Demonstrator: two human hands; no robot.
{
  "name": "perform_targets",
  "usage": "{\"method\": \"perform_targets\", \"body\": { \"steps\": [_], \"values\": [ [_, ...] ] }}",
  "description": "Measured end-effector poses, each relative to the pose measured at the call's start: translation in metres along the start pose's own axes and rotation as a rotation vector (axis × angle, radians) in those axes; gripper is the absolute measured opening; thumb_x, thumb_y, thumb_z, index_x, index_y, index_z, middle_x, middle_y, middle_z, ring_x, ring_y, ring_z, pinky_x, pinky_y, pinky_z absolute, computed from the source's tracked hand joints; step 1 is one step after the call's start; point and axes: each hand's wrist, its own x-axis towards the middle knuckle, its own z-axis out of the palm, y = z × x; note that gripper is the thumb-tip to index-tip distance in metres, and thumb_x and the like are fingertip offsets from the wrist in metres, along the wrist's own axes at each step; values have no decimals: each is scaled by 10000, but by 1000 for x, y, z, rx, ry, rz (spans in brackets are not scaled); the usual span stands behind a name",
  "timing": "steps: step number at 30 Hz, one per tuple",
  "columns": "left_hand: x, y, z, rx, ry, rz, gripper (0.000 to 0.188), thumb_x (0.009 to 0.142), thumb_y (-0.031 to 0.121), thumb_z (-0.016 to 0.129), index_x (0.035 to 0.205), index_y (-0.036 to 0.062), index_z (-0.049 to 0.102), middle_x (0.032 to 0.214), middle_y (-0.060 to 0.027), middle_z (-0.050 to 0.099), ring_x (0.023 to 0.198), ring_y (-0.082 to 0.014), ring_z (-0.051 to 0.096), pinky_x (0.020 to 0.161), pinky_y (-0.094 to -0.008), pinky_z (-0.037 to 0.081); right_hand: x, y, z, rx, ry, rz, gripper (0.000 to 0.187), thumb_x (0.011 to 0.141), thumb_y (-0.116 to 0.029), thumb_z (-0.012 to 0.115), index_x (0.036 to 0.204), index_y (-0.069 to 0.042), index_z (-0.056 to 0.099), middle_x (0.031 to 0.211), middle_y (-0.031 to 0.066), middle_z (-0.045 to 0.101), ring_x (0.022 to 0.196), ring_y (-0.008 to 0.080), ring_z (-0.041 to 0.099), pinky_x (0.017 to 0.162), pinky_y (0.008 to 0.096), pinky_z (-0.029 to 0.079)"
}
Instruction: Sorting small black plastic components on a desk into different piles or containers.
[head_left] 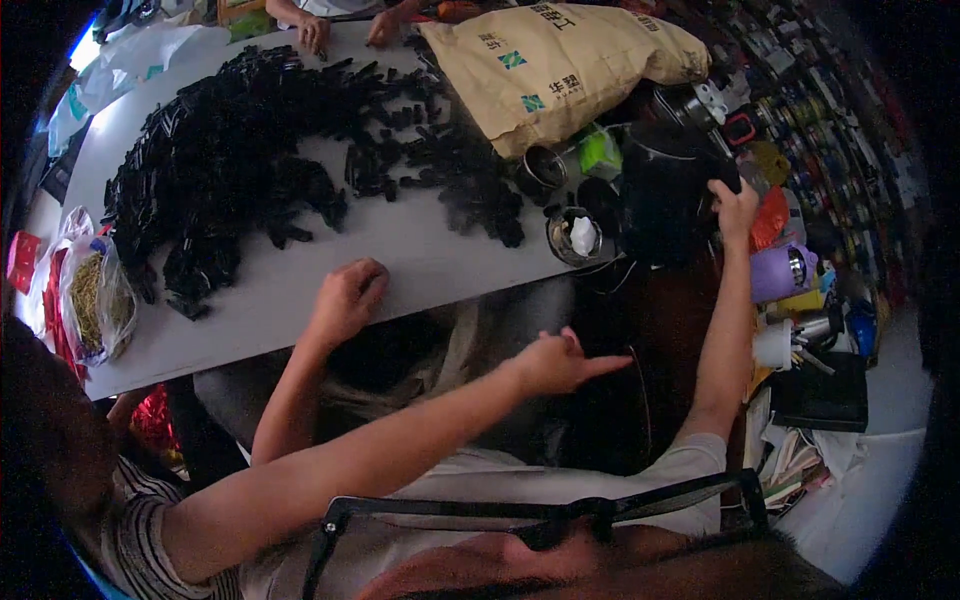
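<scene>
My left hand [350, 295] rests on the near edge of the grey table, its fingers curled in and nothing showing in them. It lies just short of a wide heap of small black plastic parts [215, 165]. Far to the right, my right hand [737, 208] is closed round the handle of a large dark kettle-like vessel [665, 200], whose outline is partly lost in shadow. A metal cup [575, 237] with something white in it stands left of that vessel.
A person in a striped sleeve [150, 520] reaches across from the left, a pointing hand [560, 362] over my lap. Another person's hands [345, 35] are at the table's far edge. A big brown sack [570, 60], a bagged yellowish bundle [100, 300] and a purple container [780, 272] stand around.
</scene>
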Motion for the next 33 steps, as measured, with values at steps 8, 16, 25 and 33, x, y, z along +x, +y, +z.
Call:
{"method": "perform_targets", "body": {
  "steps": [8,16,25,33],
  "values": [
    [-66,-58,-76,111,378,17,157,970,154,596,1007,9,643,935,-172,669,843,-308,662,754,-374,528,-42,66,55,220,660,-49,761,764,-207,793,1395,103,503,857,96,678,661,180,609,605,337,507],
    [13,45,-30,695,531,239,131,906,47,599,988,-26,669,977,-213,675,949,-314,639,690,-361,509,-54,82,123,455,664,194,545,755,-202,808,1165,103,620,905,146,705,768,256,637,747,404,529],
    [8,153,68,1921,315,1181,193,820,-102,534,846,-72,723,1168,-208,694,1391,-165,458,534,-239,488,-41,91,135,471,751,51,173,774,-71,735,929,-22,675,763,16,650,591,115,586,525,285,476],
    [28,135,82,1787,240,1194,208,840,2,572,958,-66,728,1138,-220,700,775,-209,708,555,-285,515,-77,50,128,687,525,99,148,781,-85,725,893,-10,663,714,24,642,565,138,591,539,315,489]
  ]
}}
